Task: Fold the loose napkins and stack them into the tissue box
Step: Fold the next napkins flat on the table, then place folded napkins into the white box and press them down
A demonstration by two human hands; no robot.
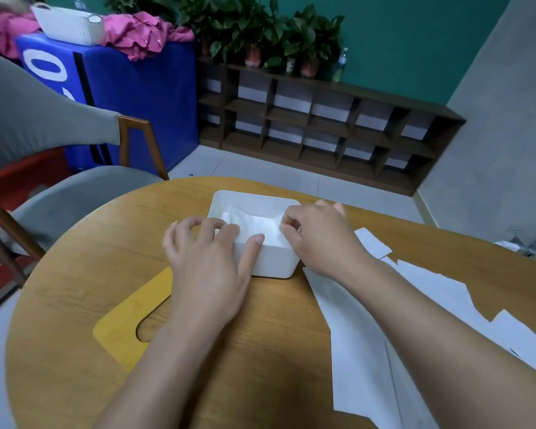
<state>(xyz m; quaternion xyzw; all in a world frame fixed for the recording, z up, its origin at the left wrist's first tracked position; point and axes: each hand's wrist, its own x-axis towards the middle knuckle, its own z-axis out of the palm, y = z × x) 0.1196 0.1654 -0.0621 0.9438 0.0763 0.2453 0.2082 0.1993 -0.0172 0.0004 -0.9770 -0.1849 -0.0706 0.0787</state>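
Observation:
An open white tissue box [273, 261] stands in the middle of the round wooden table [75, 274]. A folded white napkin [254, 221] lies inside it. My left hand [208, 261] rests on the box's near left corner, its thumb lying along the near rim and its bent fingertips touching the napkin's left edge. My right hand [316, 236] is at the box's right rim, with thumb and forefinger pinching the napkin's right edge. Several loose white napkins [369, 351] are spread on the table to the right, partly under my right forearm.
The box's yellow wooden lid [121, 323] with its slot lies flat left of my left arm. A small folded napkin [373, 243] sits right of the box. A grey chair [59, 193] stands at the table's left, and a dark shelf [322, 125] lines the far wall.

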